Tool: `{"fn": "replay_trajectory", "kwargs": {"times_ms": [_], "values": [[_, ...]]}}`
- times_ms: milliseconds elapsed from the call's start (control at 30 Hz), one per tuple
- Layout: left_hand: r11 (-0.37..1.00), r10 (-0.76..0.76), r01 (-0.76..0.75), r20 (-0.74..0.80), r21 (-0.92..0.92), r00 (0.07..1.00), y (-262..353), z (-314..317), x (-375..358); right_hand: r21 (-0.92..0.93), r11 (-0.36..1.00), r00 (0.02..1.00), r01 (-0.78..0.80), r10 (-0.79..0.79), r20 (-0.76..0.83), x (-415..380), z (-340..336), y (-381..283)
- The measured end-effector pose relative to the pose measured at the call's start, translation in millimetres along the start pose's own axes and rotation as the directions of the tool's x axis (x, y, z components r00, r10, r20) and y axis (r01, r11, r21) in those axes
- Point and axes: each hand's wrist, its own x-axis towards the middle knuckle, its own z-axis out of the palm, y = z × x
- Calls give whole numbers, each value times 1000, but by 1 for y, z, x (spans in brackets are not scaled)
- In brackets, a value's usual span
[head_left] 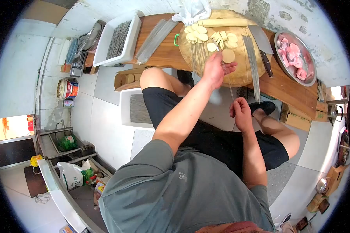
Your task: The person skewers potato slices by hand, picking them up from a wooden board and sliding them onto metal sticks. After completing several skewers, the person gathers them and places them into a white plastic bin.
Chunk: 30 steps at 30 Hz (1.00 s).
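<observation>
A round pale-yellow slice point(228, 55) sits at the fingertips of my left hand point(215, 72), over the round wooden chopping board point(237, 77). Thin skewers point(230, 83) run from beneath that slice down to my right hand point(242, 113), whose fingers are closed round their lower ends. Piles of similar slices point(196, 34) and a long uncut pale-yellow roll point(223, 23) lie on the board. Some skewers point(198, 56) rest under the slices at the left, and a bundle of metal skewers point(252, 64) lies at the right. A cleaver point(262, 44) lies at the board's right edge.
A steel bowl of raw meat point(293, 58) stands right of the cleaver. Left along the wooden bench point(159, 60) are loose skewers point(155, 40) and a white bin of skewers point(118, 39). Another white bin point(126, 99) is on the floor by my left leg. A plastic bag point(192, 11) touches the board's back.
</observation>
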Motion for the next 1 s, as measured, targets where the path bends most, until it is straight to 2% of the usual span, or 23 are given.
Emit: {"fn": "replay_trajectory", "kwargs": {"times_ms": [433,633,733,833,1000], "values": [[1000,-14,14,-10,8,1000,-7,-5,-2,-26,999,995,22,-25,-97,6,14,-14],[998,-51,51,8,25,999,-6,-6,-2,-83,994,994,65,-72,-85,7,8,-6],[999,-43,43,29,15,999,-2,-4,-6,10,999,998,53,-52,-47,9,7,-6],[999,-32,29,68,40,997,0,-7,-4,20,1000,999,22,-21,-44,10,6,-7],[997,-66,69,80,-32,995,7,-9,-6,-7,999,998,36,-36,-43,8,10,-13]]}}
